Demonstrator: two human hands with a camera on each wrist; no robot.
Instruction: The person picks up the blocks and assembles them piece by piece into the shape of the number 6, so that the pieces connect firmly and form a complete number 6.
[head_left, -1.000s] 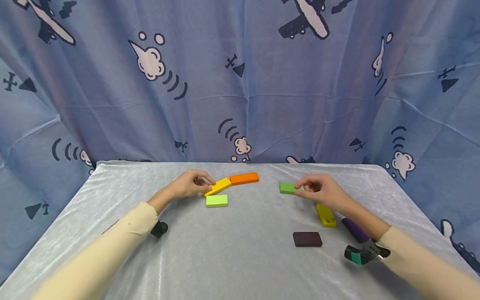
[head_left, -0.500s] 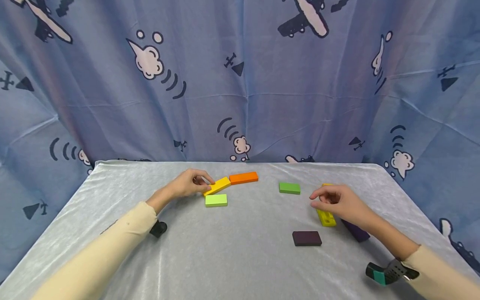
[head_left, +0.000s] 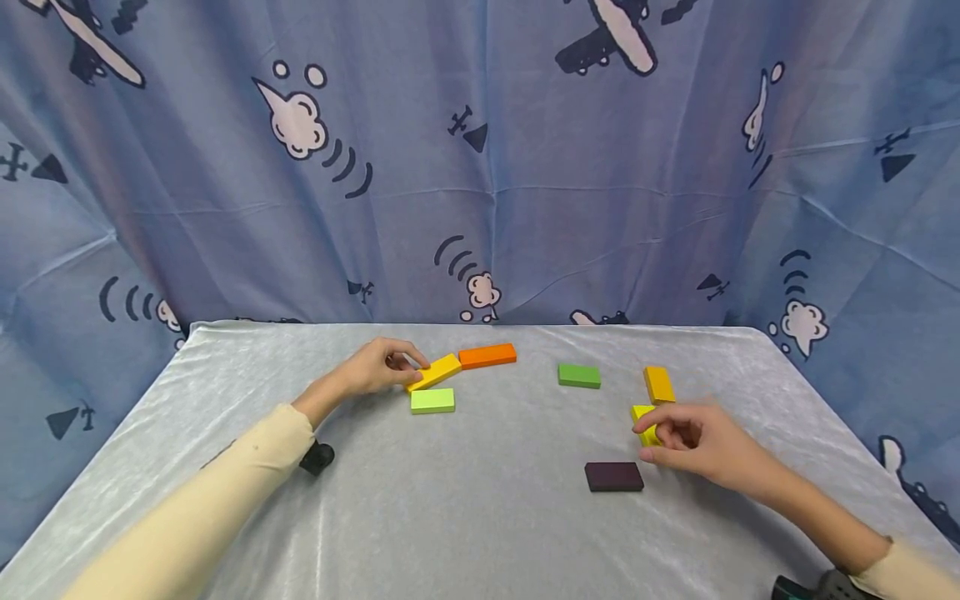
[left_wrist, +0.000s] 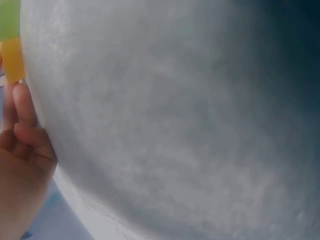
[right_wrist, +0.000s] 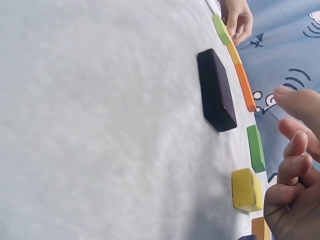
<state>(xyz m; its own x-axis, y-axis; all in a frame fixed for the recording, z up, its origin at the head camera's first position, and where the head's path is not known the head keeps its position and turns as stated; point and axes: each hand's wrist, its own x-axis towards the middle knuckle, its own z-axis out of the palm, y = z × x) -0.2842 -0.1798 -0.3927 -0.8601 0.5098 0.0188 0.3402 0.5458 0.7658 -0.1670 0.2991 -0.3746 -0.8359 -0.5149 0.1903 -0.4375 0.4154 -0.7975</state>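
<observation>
My left hand [head_left: 378, 367] pinches the near end of a golden-yellow block [head_left: 441, 371] lying slantwise on the cloth. That block's far end meets an orange block [head_left: 488, 357], and a lime-green block [head_left: 432, 401] lies just in front of it. My right hand [head_left: 705, 442] holds nothing; its thumb and fingers are bent and apart. It hovers over a lemon-yellow block [head_left: 642, 414], partly covering it, with the thumb tip close to a dark plum block [head_left: 614, 477]. A purple block [right_wrist: 247, 237] shows only as a sliver in the right wrist view, hidden in the head view.
A green block [head_left: 579, 376] lies toward the back right, with an amber block [head_left: 659, 385] to its right. Pale grey plush cloth [head_left: 450, 517] covers the table. A blue curtain [head_left: 420, 167] printed with planes hangs behind the back edge.
My right hand has left the green block and moved right and nearer, uncovering the amber block and covering the purple one. The left hand stays on the golden-yellow block.
</observation>
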